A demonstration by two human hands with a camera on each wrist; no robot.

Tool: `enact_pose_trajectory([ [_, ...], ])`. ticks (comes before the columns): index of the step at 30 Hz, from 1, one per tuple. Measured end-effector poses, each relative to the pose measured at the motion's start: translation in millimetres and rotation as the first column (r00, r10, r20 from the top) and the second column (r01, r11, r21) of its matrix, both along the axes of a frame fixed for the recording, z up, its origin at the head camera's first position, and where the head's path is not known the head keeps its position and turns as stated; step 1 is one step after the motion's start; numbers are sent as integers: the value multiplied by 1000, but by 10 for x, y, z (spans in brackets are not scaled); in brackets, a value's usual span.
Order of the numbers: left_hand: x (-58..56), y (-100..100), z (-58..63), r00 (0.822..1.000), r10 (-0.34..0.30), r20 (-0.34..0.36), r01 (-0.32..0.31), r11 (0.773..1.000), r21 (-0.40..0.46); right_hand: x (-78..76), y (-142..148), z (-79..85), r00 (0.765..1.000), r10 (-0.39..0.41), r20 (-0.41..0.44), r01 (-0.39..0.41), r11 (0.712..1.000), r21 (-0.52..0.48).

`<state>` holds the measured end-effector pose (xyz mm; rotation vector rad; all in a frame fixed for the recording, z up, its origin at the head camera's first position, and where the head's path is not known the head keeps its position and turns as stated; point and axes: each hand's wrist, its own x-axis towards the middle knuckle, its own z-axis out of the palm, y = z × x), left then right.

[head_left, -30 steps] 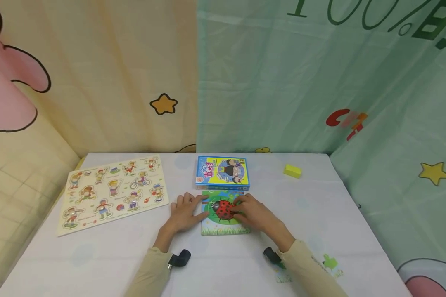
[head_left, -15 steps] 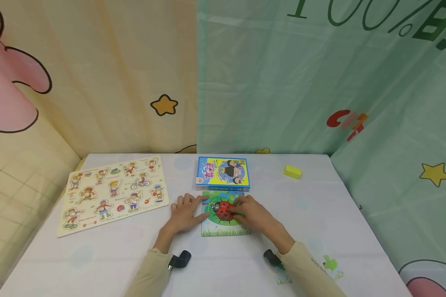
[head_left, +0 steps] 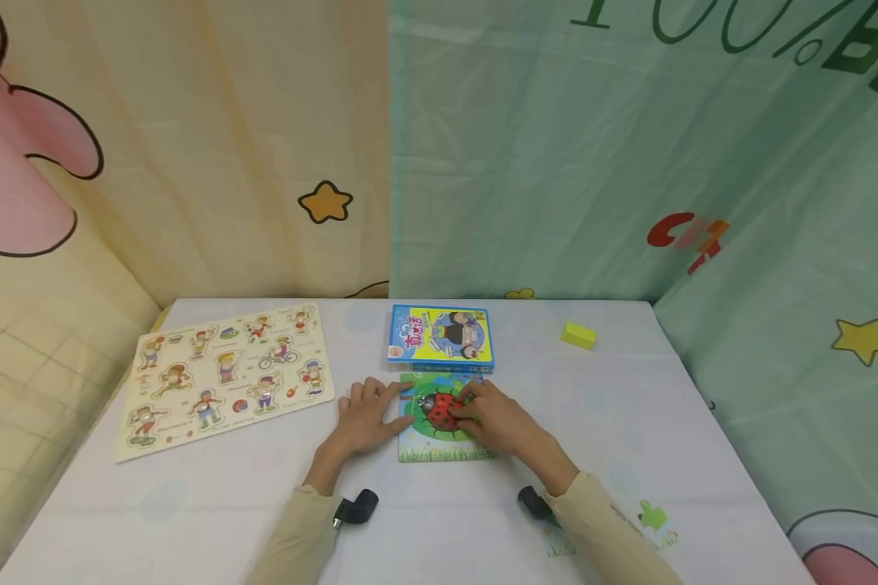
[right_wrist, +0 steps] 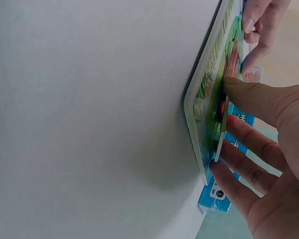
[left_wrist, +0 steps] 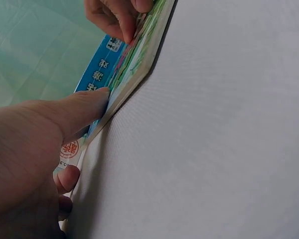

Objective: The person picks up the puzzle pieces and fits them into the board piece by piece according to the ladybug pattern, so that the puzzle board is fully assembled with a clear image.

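- Right hand [head_left: 501,418], the nearer, pinches a thin piece [right_wrist: 220,144] between thumb and fingers; long axis cannot be told.
- Ladybug board [head_left: 442,456] lies directly beneath that grip, extending leftward.
- Left hand [head_left: 363,416], thumb and forefinger spread, touches its left side.
- Right wrist view shows the piece's pale edge; head view does not.

Smooth ladybird pzl [head_left: 439,437], glossy box [head_left: 441,337], cloth b/g [head_left: 541,162]

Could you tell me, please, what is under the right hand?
Under the right hand is the right side of the ladybug board. The ladybug's head and the grass strip show; the print directly beneath the fingers is covered.
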<state>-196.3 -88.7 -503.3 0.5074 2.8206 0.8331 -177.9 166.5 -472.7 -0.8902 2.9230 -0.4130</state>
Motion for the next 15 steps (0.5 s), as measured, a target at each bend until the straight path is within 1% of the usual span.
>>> enact_pose_trajectory([
  [3, 4, -5, 3, 1000, -1, 0, 1, 1000, -1, -10, -8, -1, 1000, 6, -14, -6, 1000, 1],
  [8, 1, -15, 11, 1000, 8, 12, -8, 1000, -15, -19, -17, -18, 999, 18, -43, -19, 999, -26],
  [15, -12, -10, 17, 1000, 1, 17, -1, 1000, -17, 30, -10, -84, 995, -33, -89, 30, 999, -40],
])
